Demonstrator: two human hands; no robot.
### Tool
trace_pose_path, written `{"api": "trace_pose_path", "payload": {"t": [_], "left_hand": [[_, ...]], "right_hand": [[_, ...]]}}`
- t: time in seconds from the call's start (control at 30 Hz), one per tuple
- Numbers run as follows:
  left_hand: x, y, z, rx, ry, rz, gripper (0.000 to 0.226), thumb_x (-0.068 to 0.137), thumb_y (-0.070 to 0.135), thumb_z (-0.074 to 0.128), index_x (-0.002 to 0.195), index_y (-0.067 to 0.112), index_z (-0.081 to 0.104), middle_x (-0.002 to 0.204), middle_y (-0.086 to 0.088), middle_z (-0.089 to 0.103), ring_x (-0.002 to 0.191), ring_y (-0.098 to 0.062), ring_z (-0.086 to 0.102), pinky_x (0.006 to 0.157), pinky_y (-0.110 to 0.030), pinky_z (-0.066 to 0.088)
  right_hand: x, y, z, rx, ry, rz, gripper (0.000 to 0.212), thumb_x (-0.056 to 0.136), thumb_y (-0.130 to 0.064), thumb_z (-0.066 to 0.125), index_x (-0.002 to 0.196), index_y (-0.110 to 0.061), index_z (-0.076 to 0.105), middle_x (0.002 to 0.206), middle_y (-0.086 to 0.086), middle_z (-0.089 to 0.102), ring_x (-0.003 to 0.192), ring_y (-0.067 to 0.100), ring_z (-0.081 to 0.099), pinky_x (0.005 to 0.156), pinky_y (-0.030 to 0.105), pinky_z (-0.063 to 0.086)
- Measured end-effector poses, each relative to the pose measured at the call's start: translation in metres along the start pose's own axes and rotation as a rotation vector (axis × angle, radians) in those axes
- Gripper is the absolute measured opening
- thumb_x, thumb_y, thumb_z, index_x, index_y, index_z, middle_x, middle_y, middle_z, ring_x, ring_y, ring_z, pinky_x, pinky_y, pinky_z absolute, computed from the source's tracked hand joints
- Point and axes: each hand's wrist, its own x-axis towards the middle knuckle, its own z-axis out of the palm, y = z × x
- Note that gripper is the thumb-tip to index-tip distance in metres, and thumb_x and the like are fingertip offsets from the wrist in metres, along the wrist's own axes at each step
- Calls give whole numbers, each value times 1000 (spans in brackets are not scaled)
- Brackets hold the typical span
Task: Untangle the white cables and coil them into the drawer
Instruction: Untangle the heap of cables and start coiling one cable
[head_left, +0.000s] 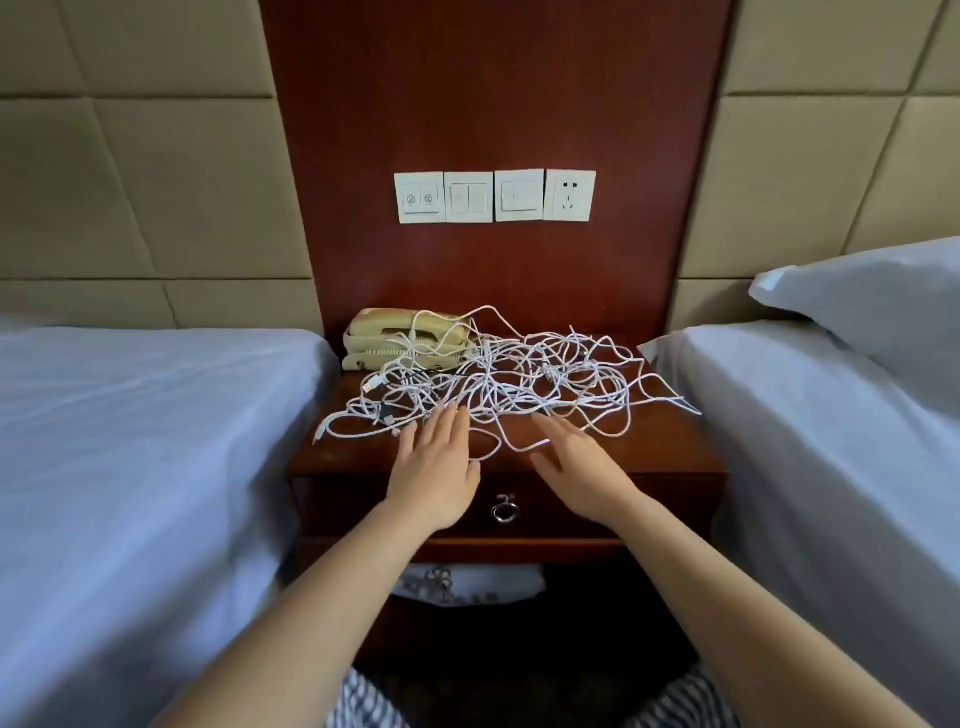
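Tangled cables (498, 384) sprawl on nightstand (670, 449), some draped over phone (410, 338). L hand (434, 467) & R hand (576, 473) lie flat, fingers straight, holding nothing, at tangle's near edge. Risk: a hard pull prob. tightens knots or drags phone off. Drawer (571, 514) closed.

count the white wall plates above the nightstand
4, side by side in one row on the wooden panel: far-left plate, second plate, third plate, socket plate rightmost. None look hidden.
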Motion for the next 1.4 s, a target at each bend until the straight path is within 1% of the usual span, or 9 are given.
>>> {"api": "trace_pose_path", "payload": {"t": [0.2, 0.37, 0.53, 0.67, 0.87, 0.97, 1.07, 1.23, 1.4], "left_hand": [[29, 0, 25, -20, 57, 20, 61, 101, 35, 25, 150, 10, -1, 160, -4, 0, 146, -15, -3, 118, -34, -1], [41, -8, 45, -157, 91, 3, 52, 100, 34, 30, 146, 9, 22, 148, -7, 34, 137, -20, 31, 112, -32, 22], [54, -15, 57, -353, 152, -17, 22, 100, 25, 34, 104, 12, 52, 105, 0, 58, 102, -21, 55, 86, -29, 37], [63, -13, 59, -452, 238, -30, 25, 100, 15, 33, 83, 13, 51, 85, -2, 57, 84, -23, 56, 75, -32, 41], [76, -7, 58, -642, 275, -114, 31, 98, 14, 28, 78, 20, 50, 85, 9, 61, 87, -20, 58, 87, -36, 42], [77, 0, 50, -621, 263, -162, 33, 98, 14, 27, 73, 25, 46, 82, 10, 59, 84, -21, 55, 93, -41, 38], [80, 4, 42, -634, 281, -214, 36, 98, 14, 25, 68, 25, 41, 75, 13, 59, 71, -4, 49, 100, -40, 33], [80, 6, 33, -964, 351, -233, 35, 97, 10, 26, 67, 15, 44, 72, 2, 64, 67, -7, 55, 63, -21, 38], [85, -6, 34, -1158, 418, -392, 33, 98, 15, 28, 69, 13, 45, 65, -3, 44, 58, -18, 44, 57, -28, 39]], "right_hand": [[19, 11, 27, 4, 104, -14, 53, 97, -24, 47, 146, -15, 28, 147, 3, 39, 132, 20, 40, 103, 28, 35], [33, 28, 46, -70, 130, -5, 51, 96, -31, 49, 142, -12, 38, 141, 4, 47, 130, 20, 41, 106, 29, 32], [55, 31, 58, -95, 206, -81, 33, 93, -30, 56, 121, -14, 61, 122, 0, 61, 116, 20, 53, 98, 32, 38], [65, 31, 62, -119, 252, -93, 22, 91, -30, 58, 108, -17, 62, 109, -3, 62, 103, 20, 52, 89, 29, 36], [70, 23, 61, -90, 219, -59, 31, 93, -34, 52, 121, -20, 56, 112, -3, 58, 103, 20, 52, 84, 32, 45], [69, 18, 51, -18, 173, 7, 24, 94, -37, 48, 110, -22, 58, 97, -3, 64, 88, 21, 60, 73, 36, 50], [64, 19, 34, -57, 105, 28, 17, 94, -36, 48, 95, -25, 61, 79, -5, 62, 77, 22, 59, 65, 33, 45], [56, 26, 9, -83, 58, -33, 29, 94, -32, 51, 72, -14, 54, 67, 1, 57, 64, 20, 54, 61, 35, 41], [49, 65, -3, -129, 128, 27, 34, 93, -28, 54, 60, -21, 45, 65, -8, 47, 69, 17, 49, 65, 33, 37]]}}
